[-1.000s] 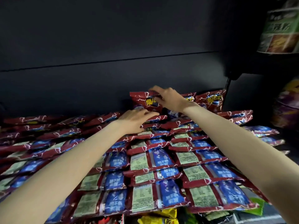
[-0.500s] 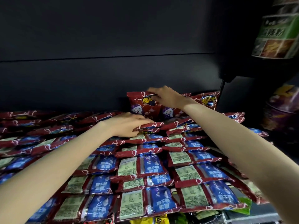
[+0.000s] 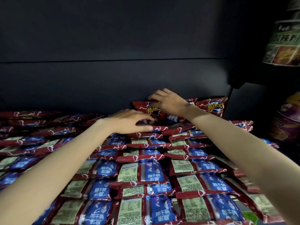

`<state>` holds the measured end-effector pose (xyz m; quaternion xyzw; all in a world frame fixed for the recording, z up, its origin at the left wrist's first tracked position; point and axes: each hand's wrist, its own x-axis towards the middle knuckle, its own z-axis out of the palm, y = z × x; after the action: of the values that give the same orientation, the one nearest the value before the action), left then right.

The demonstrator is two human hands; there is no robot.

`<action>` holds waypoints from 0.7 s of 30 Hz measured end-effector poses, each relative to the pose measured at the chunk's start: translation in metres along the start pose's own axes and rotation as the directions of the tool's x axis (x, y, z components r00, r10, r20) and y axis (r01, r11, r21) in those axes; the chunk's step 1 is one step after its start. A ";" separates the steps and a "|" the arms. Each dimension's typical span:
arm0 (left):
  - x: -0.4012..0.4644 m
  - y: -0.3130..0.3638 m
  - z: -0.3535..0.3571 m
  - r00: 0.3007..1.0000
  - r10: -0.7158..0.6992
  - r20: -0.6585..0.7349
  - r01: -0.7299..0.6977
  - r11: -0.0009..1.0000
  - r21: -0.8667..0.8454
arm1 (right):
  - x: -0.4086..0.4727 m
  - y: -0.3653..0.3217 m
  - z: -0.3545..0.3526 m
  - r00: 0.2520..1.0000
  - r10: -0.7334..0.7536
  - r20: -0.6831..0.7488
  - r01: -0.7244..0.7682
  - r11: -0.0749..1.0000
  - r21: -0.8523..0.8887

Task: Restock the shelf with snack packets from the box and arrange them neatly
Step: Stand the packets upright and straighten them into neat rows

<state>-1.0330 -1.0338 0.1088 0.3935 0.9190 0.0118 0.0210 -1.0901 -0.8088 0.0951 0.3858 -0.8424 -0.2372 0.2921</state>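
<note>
Rows of red and blue snack packets point(image 3: 146, 172) lie flat and overlapping across the shelf, backs up. At the back, a few red packets stand upright against the dark wall. My right hand point(image 3: 168, 103) reaches over the top edge of the left upright packet point(image 3: 146, 109), fingers curled on it. Another upright packet point(image 3: 212, 107) stands to its right. My left hand point(image 3: 128, 122) rests with spread fingers on the flat packets just in front of the upright one. The box is not in view.
The dark back wall point(image 3: 113, 78) of the shelf rises close behind the packets. To the right, a neighbouring shelf holds instant noodle cups point(image 3: 284, 44) above and purple tubs point(image 3: 287, 125) below. A black bracket point(image 3: 233, 85) marks the shelf's right end.
My right hand has risen to the upright packet's top edge and the packet stands straighter. My left hand has shifted slightly toward its base.
</note>
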 end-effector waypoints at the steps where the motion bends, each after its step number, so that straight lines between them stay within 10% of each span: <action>1: 0.002 -0.001 -0.002 0.999 -0.019 -0.037 0.019 1.000 -0.003 | -0.001 -0.001 0.002 0.999 -0.039 0.030 0.041 0.998 -0.053; 8: 0.024 -0.023 0.001 0.985 -0.051 -0.166 0.084 0.977 0.196 | -0.007 -0.001 0.008 0.949 0.012 0.316 0.053 0.979 -0.196; 13: -0.002 -0.034 -0.010 0.936 -0.118 -0.332 0.162 0.981 0.107 | 0.012 -0.014 -0.029 0.990 0.063 0.128 -0.096 0.957 0.275; 18: -0.077 -0.050 -0.008 0.750 -0.060 -0.659 0.134 0.989 0.063 | 0.043 -0.040 -0.054 0.992 0.029 0.123 -0.103 0.757 0.645; 21: -0.103 -0.058 0.004 0.756 -0.006 -0.655 0.144 0.977 0.158 | 0.062 -0.065 -0.058 0.990 0.004 0.144 -0.115 0.624 0.773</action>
<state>-1.0033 -1.1484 0.1057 0.3276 0.8805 0.0550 -0.3381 -1.0509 -0.9064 0.1159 0.4300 -0.8912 0.1358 0.0493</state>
